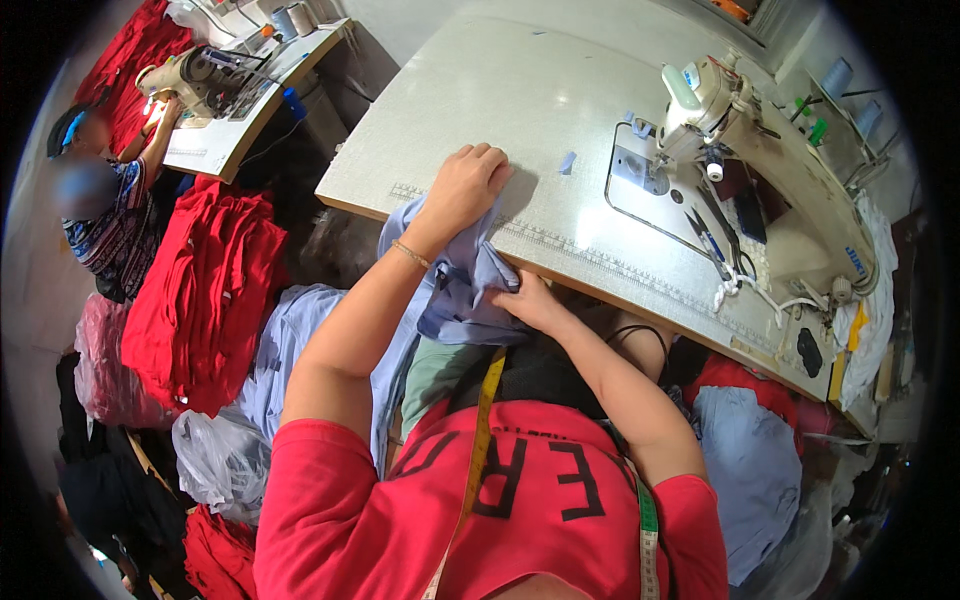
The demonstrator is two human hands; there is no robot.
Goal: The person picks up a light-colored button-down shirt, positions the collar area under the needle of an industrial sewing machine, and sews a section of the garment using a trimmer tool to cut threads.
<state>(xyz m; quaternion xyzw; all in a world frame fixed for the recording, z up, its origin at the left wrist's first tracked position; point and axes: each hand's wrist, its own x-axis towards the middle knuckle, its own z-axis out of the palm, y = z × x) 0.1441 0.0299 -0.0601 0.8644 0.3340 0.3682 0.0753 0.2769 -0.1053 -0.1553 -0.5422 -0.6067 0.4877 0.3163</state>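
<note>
A light blue garment [470, 285] hangs bunched over the table's front edge and down onto my lap. My left hand [466, 190] is above the tabletop, its fingers curled closed, with the cloth running up under its wrist and palm. The fingertips are hidden from above. Lower down and to the right, my right hand [522, 303] pinches a fold of the same garment just below the edge. To the right on the table stands a white sewing machine [720, 110], with its metal needle plate [640, 170] away from both hands.
Scissors [735, 245] and a dark phone [750, 215] lie beside the machine. Small blue scraps [567, 162] are on the table [470, 90]. Stacked red garments [205, 290] stand at left, near a person at another sewing machine [190, 80]. Blue cloth [745, 480] lies at lower right.
</note>
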